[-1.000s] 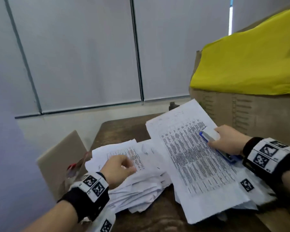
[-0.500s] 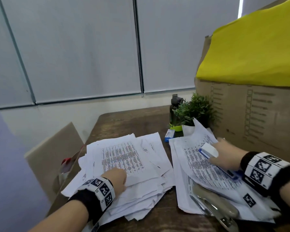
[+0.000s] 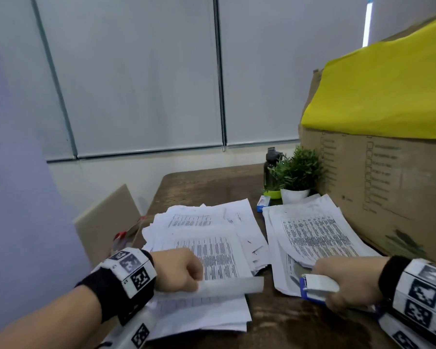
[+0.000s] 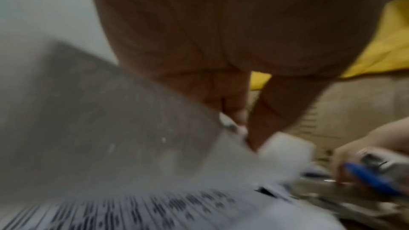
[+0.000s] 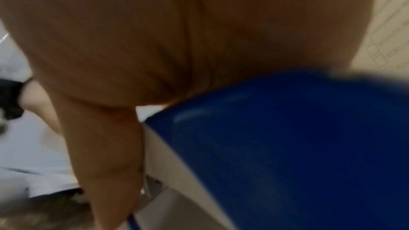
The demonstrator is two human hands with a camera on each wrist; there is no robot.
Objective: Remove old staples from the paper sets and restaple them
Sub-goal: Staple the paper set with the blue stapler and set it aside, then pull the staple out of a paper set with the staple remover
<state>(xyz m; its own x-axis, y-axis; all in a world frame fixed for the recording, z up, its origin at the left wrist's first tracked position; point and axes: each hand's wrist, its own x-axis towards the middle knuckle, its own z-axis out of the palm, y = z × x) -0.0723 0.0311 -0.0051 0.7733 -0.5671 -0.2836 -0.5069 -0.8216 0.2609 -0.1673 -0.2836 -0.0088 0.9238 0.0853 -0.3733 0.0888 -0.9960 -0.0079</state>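
Two heaps of printed paper sets lie on the brown table: a left pile (image 3: 207, 238) and a right pile (image 3: 312, 233). My left hand (image 3: 179, 270) pinches the near edge of the top paper set (image 3: 227, 285) of the left pile and curls it upward; the pinch (image 4: 239, 125) shows in the left wrist view. My right hand (image 3: 342, 280) grips a blue and white stapler (image 3: 317, 285) at the near edge of the right pile, its nose pointing left. The stapler's blue base (image 5: 287, 146) fills the right wrist view.
A large cardboard box (image 3: 393, 187) with a yellow sheet (image 3: 388, 89) on top walls off the right side. A potted plant (image 3: 297, 172), a dark bottle (image 3: 271, 170) and a small blue staple box (image 3: 263, 203) stand at the back. A beige board (image 3: 106, 222) leans at the table's left.
The right hand put down the sheet it held up and drew back toward me with the stapler. The left hand slid nearer and lifted the top set's near edge.
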